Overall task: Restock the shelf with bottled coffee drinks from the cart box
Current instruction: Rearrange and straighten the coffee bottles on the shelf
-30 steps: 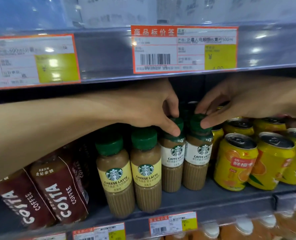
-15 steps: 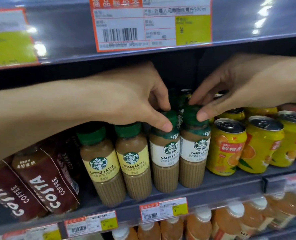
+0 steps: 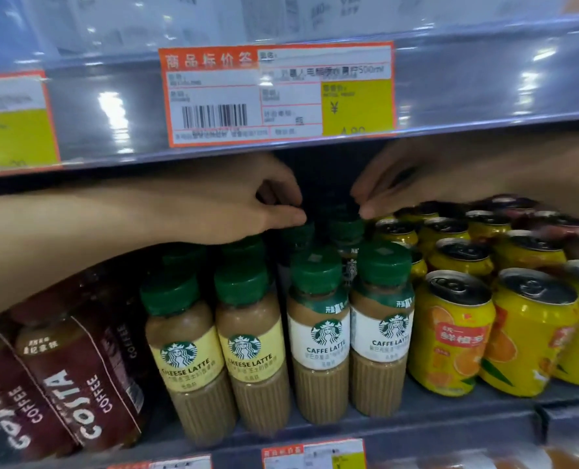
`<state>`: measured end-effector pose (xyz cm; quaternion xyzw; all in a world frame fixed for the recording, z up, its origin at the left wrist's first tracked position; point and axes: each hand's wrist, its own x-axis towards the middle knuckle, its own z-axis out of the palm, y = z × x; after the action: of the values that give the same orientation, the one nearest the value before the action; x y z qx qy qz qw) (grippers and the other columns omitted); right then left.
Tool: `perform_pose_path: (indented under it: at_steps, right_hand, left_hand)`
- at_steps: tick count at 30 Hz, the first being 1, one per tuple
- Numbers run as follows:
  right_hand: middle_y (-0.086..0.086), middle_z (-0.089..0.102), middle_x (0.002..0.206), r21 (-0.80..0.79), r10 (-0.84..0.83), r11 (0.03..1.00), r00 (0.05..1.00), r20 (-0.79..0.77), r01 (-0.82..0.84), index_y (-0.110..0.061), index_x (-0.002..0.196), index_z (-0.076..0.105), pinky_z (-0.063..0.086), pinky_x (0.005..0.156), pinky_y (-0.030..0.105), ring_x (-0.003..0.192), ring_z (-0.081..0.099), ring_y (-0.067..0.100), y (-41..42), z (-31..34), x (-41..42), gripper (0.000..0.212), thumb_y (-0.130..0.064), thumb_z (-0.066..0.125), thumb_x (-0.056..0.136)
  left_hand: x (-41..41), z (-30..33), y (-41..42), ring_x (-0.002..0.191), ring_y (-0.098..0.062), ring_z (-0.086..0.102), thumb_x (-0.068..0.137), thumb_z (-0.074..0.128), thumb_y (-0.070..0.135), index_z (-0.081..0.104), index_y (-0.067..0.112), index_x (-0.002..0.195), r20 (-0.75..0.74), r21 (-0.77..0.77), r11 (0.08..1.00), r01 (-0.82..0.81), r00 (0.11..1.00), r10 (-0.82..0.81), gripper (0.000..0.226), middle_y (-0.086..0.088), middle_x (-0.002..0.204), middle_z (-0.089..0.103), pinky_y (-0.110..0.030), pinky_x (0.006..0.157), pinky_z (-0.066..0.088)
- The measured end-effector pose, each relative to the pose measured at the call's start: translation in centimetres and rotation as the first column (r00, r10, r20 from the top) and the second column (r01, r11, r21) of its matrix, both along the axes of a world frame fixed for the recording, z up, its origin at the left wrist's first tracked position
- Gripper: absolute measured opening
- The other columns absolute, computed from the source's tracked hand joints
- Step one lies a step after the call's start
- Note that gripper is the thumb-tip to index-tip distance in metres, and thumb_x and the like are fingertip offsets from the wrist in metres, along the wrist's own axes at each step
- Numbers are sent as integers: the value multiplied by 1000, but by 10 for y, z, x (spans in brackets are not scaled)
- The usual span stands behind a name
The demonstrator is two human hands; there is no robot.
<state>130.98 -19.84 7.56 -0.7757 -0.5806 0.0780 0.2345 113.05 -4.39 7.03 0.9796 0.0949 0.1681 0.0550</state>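
While both hands reach deep, left hand point(image 3: 247, 204) pinches a rear caffe latte bottle point(image 3: 298, 236) cap; right hand point(image 3: 413, 184) fingertips curled, grip unclear (bottles upright, directly below).

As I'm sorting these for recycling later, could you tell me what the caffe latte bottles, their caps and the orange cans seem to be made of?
Caffe latte bottles: probably clear plastic, since the tan drink shows through ribbed walls; glossy printed sleeve label.
Caps: green, matte, most likely moulded plastic.
Orange cans: metal, likely aluminium, given the bare silvery tops with pull tabs; sides carry a glossy yellow print.
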Motion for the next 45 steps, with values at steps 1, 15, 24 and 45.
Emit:
perform_pose_path:
  at_steps: [1, 15, 24, 45]
  right_hand:
    - [-19, 73, 84, -16, 31, 999, 1000, 6, -31, -34, 92, 71, 51, 83, 21, 85, 66, -2, 9, -1, 2, 44, -52, 73, 51]
    - [-28, 70, 73, -38, 286, 958, 958, 39, -284, -25, 99, 74, 51, 71, 7, 76, 67, -6, 24, -6, 17, 50, -42, 76, 53]
    - [-34, 68, 82, -25, 323, 947, 943, 76, -322, -34, 97, 73, 50, 72, 7, 82, 66, -7, 12, -7, 11, 51, -54, 71, 50]
    - [-22, 70, 71, 18, 217, 976, 976, -30, -216, -17, 100, 71, 54, 77, 16, 72, 66, -6, 63, -4, 44, 25, -13, 77, 77]
  left_hand:
    - [5, -1, 2, 82, 5, 59, 81, 71, 40, 71, 25, 105, -40, 11, 1000, -15, 999, 16, 29, 20, 86, 61, -4, 69, 43]
    - [24, -6, 0, 71, 6, 65, 65, 84, 26, 75, 23, 88, -56, -228, 972, -52, 998, 40, 25, 25, 76, 71, -12, 70, 51]
    - [10, -4, -13, 76, 2, 68, 66, 83, 27, 77, 25, 89, -78, -243, 968, -66, 996, 48, 23, 21, 78, 73, -18, 78, 54]
    - [43, -4, 36, 74, 7, 63, 76, 78, 25, 74, 15, 107, -67, -55, 994, -92, 994, 88, 32, 15, 83, 67, -8, 73, 48]
